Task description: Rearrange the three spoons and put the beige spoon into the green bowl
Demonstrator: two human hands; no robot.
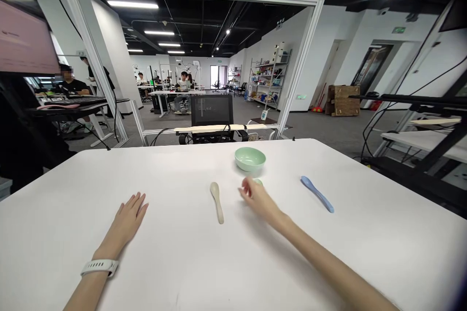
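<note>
My left hand lies flat and open on the white table, fingers stretched forward, with a white watch on the wrist. My right hand reaches toward the middle of the table, fingers curled over a small green object that is mostly hidden beneath them. Just behind that hand stands a pale green bowl. A beige spoon lies to the left of my right hand. A blue spoon lies to its right.
Behind the table's far edge stand a black office chair and a white metal frame. People sit at desks farther back and at left. A black stand and cables are at the right.
</note>
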